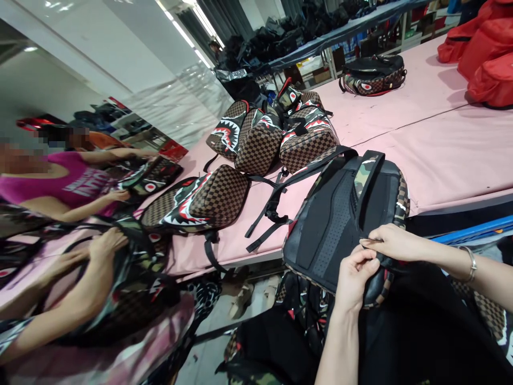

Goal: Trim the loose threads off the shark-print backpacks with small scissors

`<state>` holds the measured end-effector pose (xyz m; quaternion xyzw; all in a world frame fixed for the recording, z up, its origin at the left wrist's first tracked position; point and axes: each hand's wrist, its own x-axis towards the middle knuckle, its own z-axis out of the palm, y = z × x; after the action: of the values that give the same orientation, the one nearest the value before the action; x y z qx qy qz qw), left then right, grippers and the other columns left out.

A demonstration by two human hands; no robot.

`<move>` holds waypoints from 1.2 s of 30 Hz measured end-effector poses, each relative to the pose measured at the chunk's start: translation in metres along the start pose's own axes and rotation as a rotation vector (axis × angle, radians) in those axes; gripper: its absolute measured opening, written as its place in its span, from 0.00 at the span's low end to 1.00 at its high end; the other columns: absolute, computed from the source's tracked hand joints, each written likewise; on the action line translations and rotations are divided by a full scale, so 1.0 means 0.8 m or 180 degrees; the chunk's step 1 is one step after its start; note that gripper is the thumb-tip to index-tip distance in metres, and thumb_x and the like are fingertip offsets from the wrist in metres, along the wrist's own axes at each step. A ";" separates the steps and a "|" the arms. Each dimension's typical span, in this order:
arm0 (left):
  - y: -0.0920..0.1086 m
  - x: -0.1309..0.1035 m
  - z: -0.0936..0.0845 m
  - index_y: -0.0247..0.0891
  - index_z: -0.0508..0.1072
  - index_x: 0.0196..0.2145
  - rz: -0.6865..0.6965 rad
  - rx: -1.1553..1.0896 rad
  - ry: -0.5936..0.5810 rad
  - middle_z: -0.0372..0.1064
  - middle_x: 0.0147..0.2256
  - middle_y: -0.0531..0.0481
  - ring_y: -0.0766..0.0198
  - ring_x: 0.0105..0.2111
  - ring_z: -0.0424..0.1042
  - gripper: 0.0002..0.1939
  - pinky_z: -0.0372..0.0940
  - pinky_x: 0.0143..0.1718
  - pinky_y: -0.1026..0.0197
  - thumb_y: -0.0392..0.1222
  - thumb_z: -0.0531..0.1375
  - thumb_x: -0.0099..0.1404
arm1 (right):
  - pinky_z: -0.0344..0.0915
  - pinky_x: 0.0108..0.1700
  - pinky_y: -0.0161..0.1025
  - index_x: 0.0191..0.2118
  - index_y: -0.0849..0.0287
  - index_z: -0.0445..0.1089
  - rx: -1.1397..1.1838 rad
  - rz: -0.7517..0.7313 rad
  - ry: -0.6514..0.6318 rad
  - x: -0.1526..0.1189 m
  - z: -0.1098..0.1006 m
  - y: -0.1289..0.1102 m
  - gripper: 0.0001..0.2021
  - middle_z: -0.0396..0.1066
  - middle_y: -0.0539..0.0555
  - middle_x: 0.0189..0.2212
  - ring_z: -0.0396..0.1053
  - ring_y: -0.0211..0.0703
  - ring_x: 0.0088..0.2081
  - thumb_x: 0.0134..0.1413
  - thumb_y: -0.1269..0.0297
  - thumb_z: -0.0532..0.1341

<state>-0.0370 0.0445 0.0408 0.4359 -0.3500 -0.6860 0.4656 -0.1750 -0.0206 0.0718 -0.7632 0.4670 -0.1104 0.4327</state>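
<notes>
A backpack (336, 230) with a black padded back panel, checkered sides and a camouflage strap piece lies back-up on the pink table's edge. My left hand (356, 272) pinches at its lower right part, fingers pressed together. Right beside it, my right hand (387, 243), with a bracelet on the wrist, has its fingers closed on a small dark piece, perhaps a strap end or thread. The fingertips of both hands nearly meet over the panel. What my left fingers hold is too small to make out.
Several checkered shark-mouth backpacks (216, 198) lie on the pink table (441, 133). Another bag (374, 75) and red bags (491, 59) are farther back. At the left, co-workers' hands (106, 243) handle bags. More bags (272, 347) hang or lie below the table edge.
</notes>
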 end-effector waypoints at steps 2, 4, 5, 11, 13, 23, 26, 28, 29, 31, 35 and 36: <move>-0.002 -0.002 -0.001 0.31 0.75 0.28 -0.0184 -0.0352 -0.0068 0.65 0.33 0.46 0.66 0.31 0.65 0.13 0.62 0.35 0.63 0.42 0.68 0.45 | 0.50 0.24 0.33 0.20 0.62 0.63 0.0281 0.0059 0.0108 0.000 -0.001 0.004 0.23 0.61 0.50 0.17 0.58 0.35 0.22 0.56 0.49 0.49; -0.002 -0.002 -0.003 0.31 0.75 0.30 -0.0334 -0.0671 -0.0116 0.67 0.33 0.45 0.64 0.33 0.67 0.14 0.62 0.38 0.61 0.42 0.68 0.45 | 0.54 0.27 0.33 0.22 0.63 0.64 0.0641 0.0007 0.0352 -0.003 0.000 0.011 0.23 0.63 0.50 0.19 0.60 0.35 0.23 0.56 0.49 0.49; -0.002 -0.002 -0.003 0.31 0.75 0.31 -0.0380 -0.0815 -0.0132 0.67 0.33 0.45 0.64 0.33 0.67 0.15 0.62 0.39 0.61 0.42 0.68 0.45 | 0.56 0.29 0.33 0.23 0.63 0.65 0.0796 -0.0074 0.0458 -0.007 0.000 0.015 0.22 0.64 0.50 0.21 0.61 0.35 0.25 0.56 0.49 0.50; -0.001 0.000 -0.002 0.31 0.76 0.30 -0.0359 -0.1096 -0.0101 0.70 0.35 0.44 0.64 0.35 0.68 0.12 0.61 0.43 0.61 0.40 0.67 0.47 | 0.61 0.31 0.33 0.30 0.61 0.68 0.0688 -0.0552 0.1440 -0.052 0.019 0.018 0.11 0.67 0.53 0.27 0.64 0.37 0.29 0.55 0.58 0.56; -0.002 -0.001 0.001 0.31 0.76 0.31 -0.0263 -0.1056 -0.0019 0.70 0.38 0.43 0.62 0.38 0.68 0.12 0.60 0.45 0.61 0.39 0.66 0.48 | 0.63 0.32 0.34 0.35 0.60 0.70 0.0386 -0.0842 0.1889 -0.063 0.029 0.014 0.08 0.68 0.55 0.30 0.65 0.38 0.31 0.55 0.63 0.56; -0.010 -0.006 0.011 0.32 0.73 0.24 0.0016 -0.0724 0.0306 0.69 0.40 0.45 0.57 0.46 0.66 0.09 0.57 0.51 0.56 0.38 0.67 0.47 | 0.67 0.36 0.34 0.46 0.56 0.62 0.0861 0.0026 0.1941 -0.073 0.038 0.026 0.15 0.68 0.53 0.37 0.68 0.40 0.38 0.52 0.60 0.60; -0.013 -0.004 0.011 0.33 0.72 0.25 0.0126 -0.0727 0.0335 0.70 0.41 0.45 0.56 0.50 0.64 0.08 0.50 0.56 0.53 0.38 0.67 0.47 | 0.65 0.40 0.36 0.45 0.56 0.63 0.0324 -0.0207 0.2137 -0.088 0.032 0.034 0.11 0.68 0.54 0.39 0.67 0.41 0.40 0.57 0.62 0.54; -0.014 -0.004 0.013 0.33 0.72 0.25 0.0205 -0.0665 0.0388 0.70 0.41 0.45 0.57 0.51 0.63 0.08 0.49 0.57 0.53 0.37 0.67 0.48 | 0.63 0.41 0.38 0.43 0.57 0.65 -0.0197 -0.0477 0.2229 -0.097 0.030 0.037 0.09 0.68 0.54 0.37 0.66 0.41 0.38 0.59 0.63 0.53; -0.014 -0.005 0.014 0.33 0.72 0.25 0.0237 -0.0621 0.0410 0.70 0.41 0.45 0.56 0.51 0.64 0.08 0.50 0.57 0.53 0.36 0.67 0.48 | 0.62 0.40 0.38 0.42 0.58 0.65 -0.0408 -0.0587 0.2250 -0.100 0.030 0.037 0.08 0.68 0.54 0.36 0.66 0.41 0.37 0.59 0.64 0.53; -0.015 -0.006 0.016 0.33 0.71 0.24 0.0298 -0.0533 0.0446 0.68 0.41 0.45 0.56 0.50 0.64 0.07 0.52 0.56 0.54 0.36 0.67 0.48 | 0.61 0.39 0.39 0.41 0.59 0.66 -0.0686 -0.0758 0.2259 -0.103 0.031 0.037 0.08 0.68 0.54 0.34 0.65 0.41 0.36 0.59 0.64 0.53; -0.016 -0.007 0.018 0.32 0.72 0.25 0.0436 -0.0303 0.0445 0.66 0.43 0.44 0.55 0.50 0.63 0.07 0.53 0.55 0.54 0.36 0.66 0.49 | 0.60 0.39 0.39 0.41 0.61 0.66 -0.0924 -0.0930 0.2177 -0.100 0.032 0.033 0.09 0.68 0.55 0.35 0.65 0.41 0.36 0.60 0.64 0.52; -0.016 -0.007 0.018 0.32 0.72 0.26 0.0481 -0.0234 0.0439 0.65 0.43 0.44 0.55 0.50 0.63 0.06 0.54 0.55 0.54 0.36 0.65 0.50 | 0.60 0.40 0.40 0.41 0.61 0.67 -0.0965 -0.0949 0.2146 -0.099 0.031 0.033 0.09 0.69 0.55 0.35 0.65 0.42 0.36 0.60 0.64 0.52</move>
<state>-0.0540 0.0551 0.0363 0.4371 -0.3236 -0.6297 0.5546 -0.2196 0.0523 0.0556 -0.7988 0.4780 -0.3460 0.1168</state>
